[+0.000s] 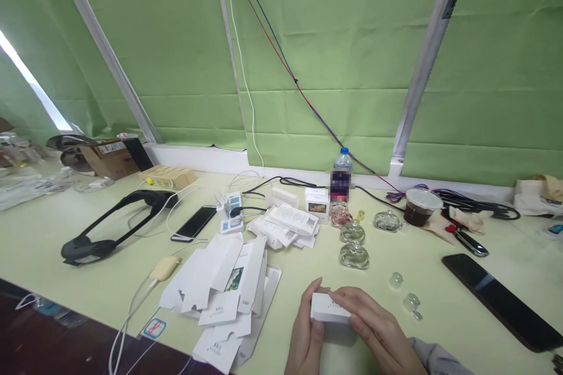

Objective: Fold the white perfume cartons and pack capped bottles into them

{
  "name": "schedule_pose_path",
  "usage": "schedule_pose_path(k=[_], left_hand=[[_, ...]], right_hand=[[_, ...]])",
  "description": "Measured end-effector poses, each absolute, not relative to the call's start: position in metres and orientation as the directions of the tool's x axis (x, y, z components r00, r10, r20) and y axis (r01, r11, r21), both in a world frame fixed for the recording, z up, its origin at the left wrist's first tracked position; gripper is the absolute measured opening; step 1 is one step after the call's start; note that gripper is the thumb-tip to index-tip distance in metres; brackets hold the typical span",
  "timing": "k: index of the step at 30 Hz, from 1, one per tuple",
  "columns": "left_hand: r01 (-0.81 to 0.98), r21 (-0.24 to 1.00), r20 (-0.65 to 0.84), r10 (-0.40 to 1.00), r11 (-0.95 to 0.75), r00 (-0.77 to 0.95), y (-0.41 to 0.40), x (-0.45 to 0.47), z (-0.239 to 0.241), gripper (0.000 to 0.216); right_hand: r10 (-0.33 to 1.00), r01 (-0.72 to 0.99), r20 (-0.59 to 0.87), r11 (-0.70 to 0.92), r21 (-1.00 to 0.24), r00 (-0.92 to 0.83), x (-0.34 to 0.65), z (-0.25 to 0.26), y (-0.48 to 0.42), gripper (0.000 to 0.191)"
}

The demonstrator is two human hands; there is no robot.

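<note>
Near the front edge of the table, a small white carton [331, 308] with printed lettering is held between both hands. My left hand [308, 328] grips its left side, with the thumb along the near face. Across its right side and top edge lies my right hand [373, 322]. To the left is a pile of flattened white cartons [233, 299]. Beyond the hands stand several clear glass bottles [354, 255], one of them pinkish [339, 215]. Small translucent caps [412, 302] lie to the right of the hands. What the carton contains is hidden.
An assembled white box [317, 206] stands behind more flat cartons [290, 220]. A water bottle [341, 176], a lidded cup of dark liquid [421, 207] and a power strip [231, 214] are farther back. Phones [504, 299] and a black headband device [118, 222] lie at the sides.
</note>
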State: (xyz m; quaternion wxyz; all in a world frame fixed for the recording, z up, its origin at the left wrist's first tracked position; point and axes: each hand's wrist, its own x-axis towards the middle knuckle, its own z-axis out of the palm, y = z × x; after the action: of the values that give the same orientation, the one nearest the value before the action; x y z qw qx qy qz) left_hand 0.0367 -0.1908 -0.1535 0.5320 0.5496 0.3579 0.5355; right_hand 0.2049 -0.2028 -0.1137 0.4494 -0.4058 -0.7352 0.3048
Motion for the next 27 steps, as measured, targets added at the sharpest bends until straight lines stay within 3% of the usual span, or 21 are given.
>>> schedule_pose_path(k=[4,9,15,19,27], left_hand=[[-0.145,0.970,0.222,0.958,-0.197,0.182,-0.190,0.035,-0.156,0.059],[-0.091,0.961,0.276,0.936,-0.262,0.218,-0.190,0.038,-0.162,0.085],[-0.092,0.964,0.263,0.939,-0.248,0.222,-0.189,0.039,-0.162,0.099],[-0.175,0.970,0.203,0.959,-0.169,0.199,-0.188,0.037,-0.150,0.089],[-0.063,0.985,0.169,0.980,-0.164,0.104,-0.193,0.048,-0.137,0.069]], right_hand=[[0.886,0.297,0.385,0.452,-0.841,-0.258,0.204,-0.114,-0.203,0.036],[0.887,0.295,0.394,0.453,-0.841,-0.241,0.201,-0.117,-0.205,0.037],[0.889,0.332,0.406,0.456,-0.826,-0.213,0.199,-0.116,-0.206,0.037],[0.880,0.367,0.437,0.475,-0.800,-0.185,0.197,-0.117,-0.206,0.037],[0.842,0.428,0.490,0.537,-0.727,-0.225,0.198,-0.117,-0.205,0.043]])
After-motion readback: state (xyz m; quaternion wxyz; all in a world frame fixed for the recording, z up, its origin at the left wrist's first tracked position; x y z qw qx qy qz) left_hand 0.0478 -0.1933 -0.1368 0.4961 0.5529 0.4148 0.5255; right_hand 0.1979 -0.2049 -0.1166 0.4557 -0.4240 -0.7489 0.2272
